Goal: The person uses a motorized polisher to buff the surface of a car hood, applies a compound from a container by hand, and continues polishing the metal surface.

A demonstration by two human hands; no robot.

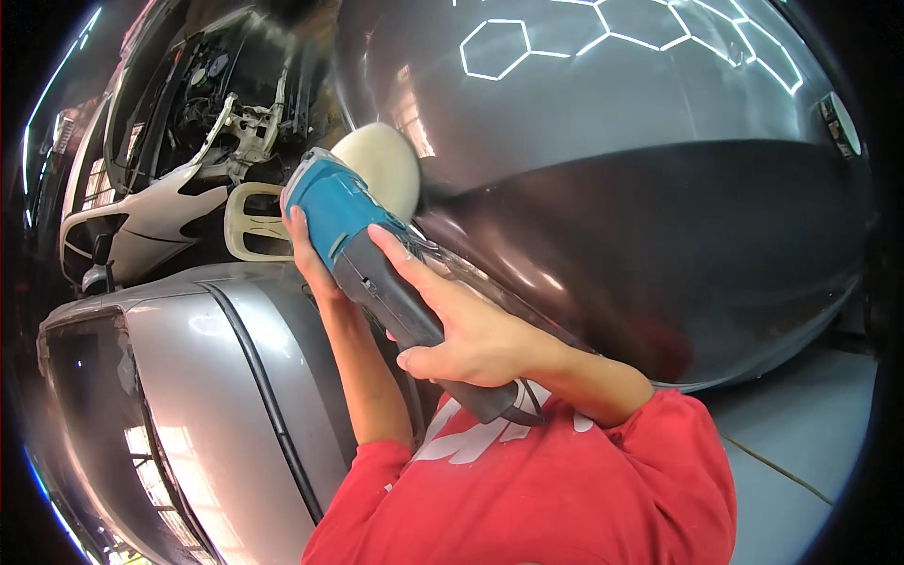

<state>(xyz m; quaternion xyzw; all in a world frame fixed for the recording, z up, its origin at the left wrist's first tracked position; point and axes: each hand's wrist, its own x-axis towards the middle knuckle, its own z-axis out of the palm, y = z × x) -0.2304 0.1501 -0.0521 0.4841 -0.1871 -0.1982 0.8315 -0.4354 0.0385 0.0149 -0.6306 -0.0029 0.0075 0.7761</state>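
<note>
A teal and dark grey power polisher (334, 212) with a round cream pad (386, 165) is held out in front of my red shirt. My left hand (306, 250) is closed around the teal head on its left side, with part of the fingers hidden. My right hand (452, 330) grips the dark handle from above and right. The pad is at the edge of a glossy dark car body panel (612, 235) that reflects hexagonal lights; I cannot tell whether it touches it.
A silver car (169, 367) is close on my left. Beyond it are a stripped white car body (151, 217) with exposed inner parts and a cream plastic chair (247, 243). The grey floor (791, 414) at lower right carries a thin yellowish line.
</note>
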